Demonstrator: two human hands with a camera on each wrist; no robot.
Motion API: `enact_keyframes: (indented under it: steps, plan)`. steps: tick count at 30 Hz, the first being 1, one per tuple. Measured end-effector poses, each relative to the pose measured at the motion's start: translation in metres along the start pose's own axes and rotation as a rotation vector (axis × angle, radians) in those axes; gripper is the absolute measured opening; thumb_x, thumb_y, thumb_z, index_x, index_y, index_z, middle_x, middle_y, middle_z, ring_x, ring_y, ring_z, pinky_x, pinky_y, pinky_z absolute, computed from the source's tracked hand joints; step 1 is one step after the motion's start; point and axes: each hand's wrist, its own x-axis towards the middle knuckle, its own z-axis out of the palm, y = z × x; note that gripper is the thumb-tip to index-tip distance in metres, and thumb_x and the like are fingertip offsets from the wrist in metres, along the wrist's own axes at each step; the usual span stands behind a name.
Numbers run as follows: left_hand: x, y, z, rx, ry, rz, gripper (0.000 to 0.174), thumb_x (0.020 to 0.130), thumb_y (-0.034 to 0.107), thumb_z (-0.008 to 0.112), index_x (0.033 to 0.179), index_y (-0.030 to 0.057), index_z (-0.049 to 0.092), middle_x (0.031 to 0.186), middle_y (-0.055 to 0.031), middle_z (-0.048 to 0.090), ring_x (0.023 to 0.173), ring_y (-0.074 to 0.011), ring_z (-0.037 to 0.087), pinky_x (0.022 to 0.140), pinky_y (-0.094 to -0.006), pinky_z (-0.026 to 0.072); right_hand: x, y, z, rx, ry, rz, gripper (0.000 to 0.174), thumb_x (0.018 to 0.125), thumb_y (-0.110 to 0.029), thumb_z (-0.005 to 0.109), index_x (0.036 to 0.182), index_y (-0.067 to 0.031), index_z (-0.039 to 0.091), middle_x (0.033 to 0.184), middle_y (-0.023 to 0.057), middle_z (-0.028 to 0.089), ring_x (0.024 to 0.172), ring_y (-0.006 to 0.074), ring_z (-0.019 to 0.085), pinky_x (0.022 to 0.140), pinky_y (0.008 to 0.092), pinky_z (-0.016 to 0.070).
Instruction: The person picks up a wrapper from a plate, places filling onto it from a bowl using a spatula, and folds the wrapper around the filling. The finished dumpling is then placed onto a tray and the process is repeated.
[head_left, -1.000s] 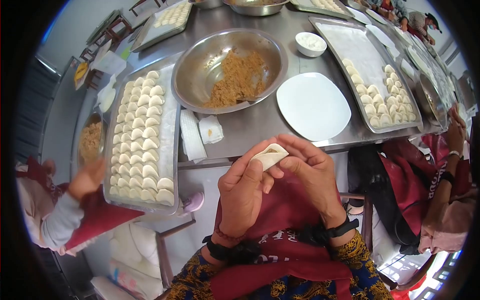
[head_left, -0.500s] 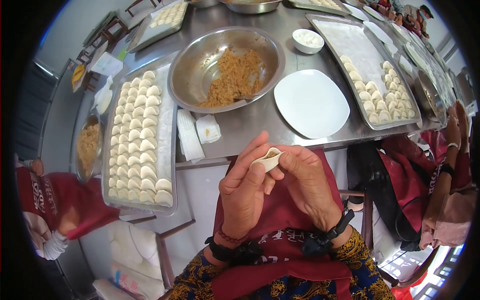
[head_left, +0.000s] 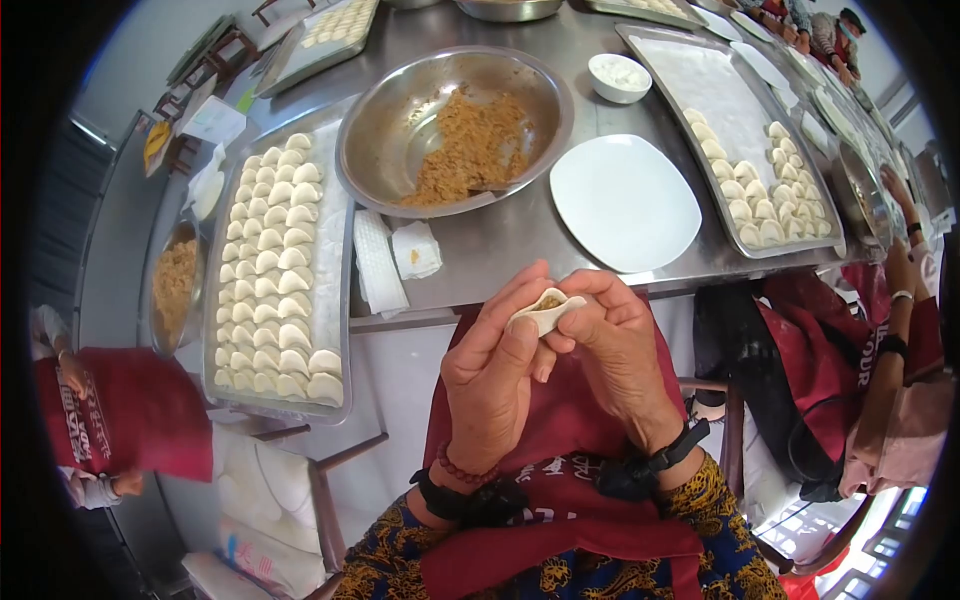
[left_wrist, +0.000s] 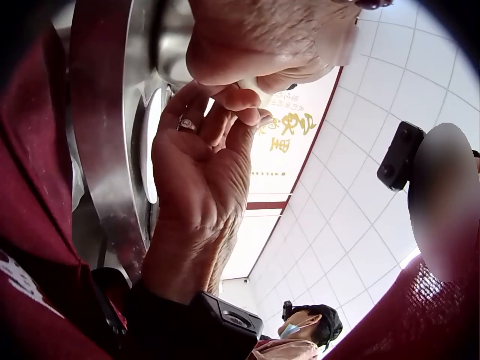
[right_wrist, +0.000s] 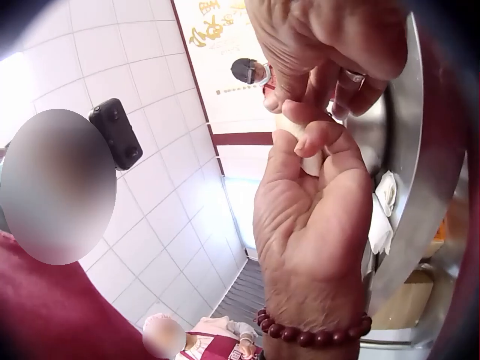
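Between both hands, above the lap at the table's front edge, is a dumpling (head_left: 541,318) with its wrapper partly folded and brown filling showing in the gap. My left hand (head_left: 490,365) grips its left side, thumb along the near face. On the other side, my right hand (head_left: 622,362) pinches the wrapper's right end between thumb and fingers. The left wrist view has the ringed right hand (left_wrist: 199,176) under the left one. In the right wrist view, the left hand (right_wrist: 311,217) wears a beaded bracelet, and fingers mostly hide the pale wrapper (right_wrist: 289,131).
Ahead stands a large steel bowl (head_left: 355,165) of brown filling. A white plate (head_left: 626,205) and a small white bowl (head_left: 620,80) lie to its right. Trays of dumplings flank them, left tray (head_left: 335,225) and right tray (head_left: 690,75). Folded paper towels (head_left: 380,265) lie near the edge.
The wrapper, earlier folded flatter, now gapes more and shows its filling, with its right end pinched. My right fingers have shifted along its edge. The person at left has drawn a hand back.
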Motion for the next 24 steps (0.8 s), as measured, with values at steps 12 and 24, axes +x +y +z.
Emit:
enact_keyframes:
  steps: [12,24]
  plan:
    - [-0.004,0.011,-0.001,0.244,-0.077,-0.111,0.042,0.101,0.002,0.058,0.142,-0.0031,0.053,0.120,-0.0122,0.066,0.087,-0.0102,0.064,0.069,-0.0219,0.0491,-0.001,-0.014,-0.006,-0.207,0.026,-0.045,0.017,0.086,0.000,0.075,0.103,-0.0004,0.070,0.134,0.0209,0.063,0.098,0.0164,0.067,0.082,0.0286,0.0562]
    - [-0.003,0.010,0.003,0.303,-0.099,-0.143,0.048,0.101,0.004,0.058,0.148,-0.0019,0.045,0.107,-0.0102,0.069,0.082,-0.0089,0.060,0.068,-0.0219,0.0494,-0.006,-0.010,-0.014,-0.151,-0.076,-0.028,0.012,0.089,-0.001,0.071,0.101,0.0021,0.069,0.139,0.0282,0.057,0.089,0.0166,0.068,0.080,0.0301,0.0578]
